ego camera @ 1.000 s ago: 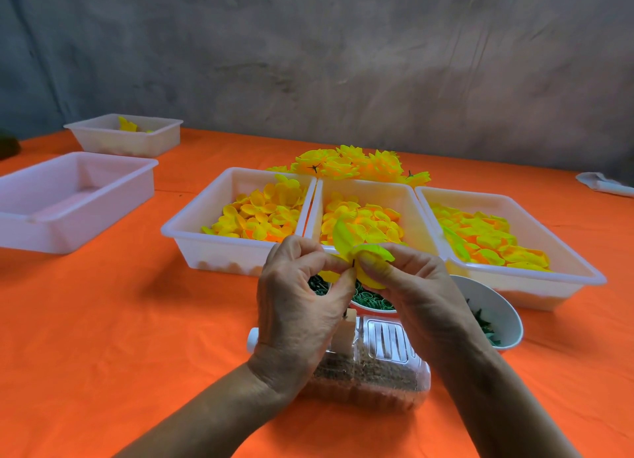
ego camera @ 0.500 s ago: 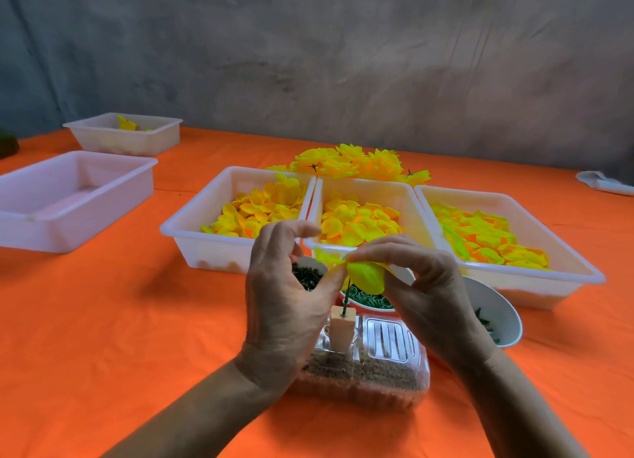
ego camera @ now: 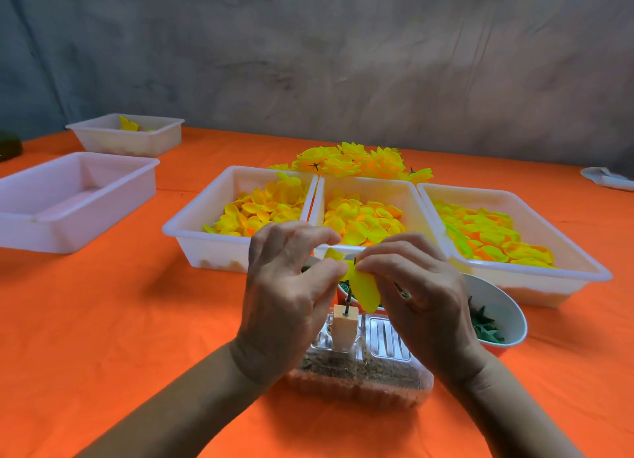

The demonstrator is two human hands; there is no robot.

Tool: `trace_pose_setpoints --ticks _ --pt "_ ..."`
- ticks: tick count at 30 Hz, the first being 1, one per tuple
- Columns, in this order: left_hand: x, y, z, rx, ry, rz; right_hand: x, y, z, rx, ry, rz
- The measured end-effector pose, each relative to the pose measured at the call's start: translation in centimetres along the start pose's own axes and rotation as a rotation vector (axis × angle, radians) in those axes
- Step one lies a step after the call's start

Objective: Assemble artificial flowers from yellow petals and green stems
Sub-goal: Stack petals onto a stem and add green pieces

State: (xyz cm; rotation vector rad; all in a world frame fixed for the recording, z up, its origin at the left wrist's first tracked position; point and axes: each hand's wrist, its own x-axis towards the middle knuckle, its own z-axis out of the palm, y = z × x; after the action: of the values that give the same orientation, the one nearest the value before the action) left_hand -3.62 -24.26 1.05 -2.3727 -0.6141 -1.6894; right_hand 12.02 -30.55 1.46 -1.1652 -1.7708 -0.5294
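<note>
Yellow petal (ego camera: 365,287) pinched between both sets of fingertips, hanging down just below them, curved and glossy, lime-tinted at upper edge. Thin green stem (ego camera: 349,298) directly beneath the pinch, upright, planted in a small wooden block (ego camera: 343,327); whether petal is already threaded on stem tip cannot be told.

Left hand (ego camera: 284,296): thumb and forefinger closed on the petal's left edge, remaining fingers loosely curled above, not touching anything visible.

Right hand (ego camera: 417,296): thumb and fingers curled round the petal's right side, fingertips meeting those of the left hand.

Below the fingers: wooden block seated in a clear plastic container (ego camera: 360,371) with brown granular fill. Behind and partly hidden by the hands: a bowl (ego camera: 497,306) with dark green parts to the right of the fingers; a second bowl behind the petal, mostly concealed.

Beyond the fingers: three white trays side by side, left tray (ego camera: 192,231), middle tray (ego camera: 370,189) and right tray (ego camera: 566,268), each holding loose yellow-orange petals. Finished yellow flowers (ego camera: 353,160) heaped behind the trays. Far left: two further white trays on orange tablecloth (ego camera: 103,320).
</note>
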Motion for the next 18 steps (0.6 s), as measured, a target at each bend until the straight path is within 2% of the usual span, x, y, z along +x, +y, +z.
trace_pose_setpoints --ticks 4,18 --pt "-0.6 -0.3 0.1 0.019 -0.024 0.038 -0.7 0.2 0.3 -0.014 0.001 -0.035" --pt "-2.9 -0.9 0.8 0.014 -0.07 0.082 -2.7 0.5 1.1 -0.006 -0.014 0.028"
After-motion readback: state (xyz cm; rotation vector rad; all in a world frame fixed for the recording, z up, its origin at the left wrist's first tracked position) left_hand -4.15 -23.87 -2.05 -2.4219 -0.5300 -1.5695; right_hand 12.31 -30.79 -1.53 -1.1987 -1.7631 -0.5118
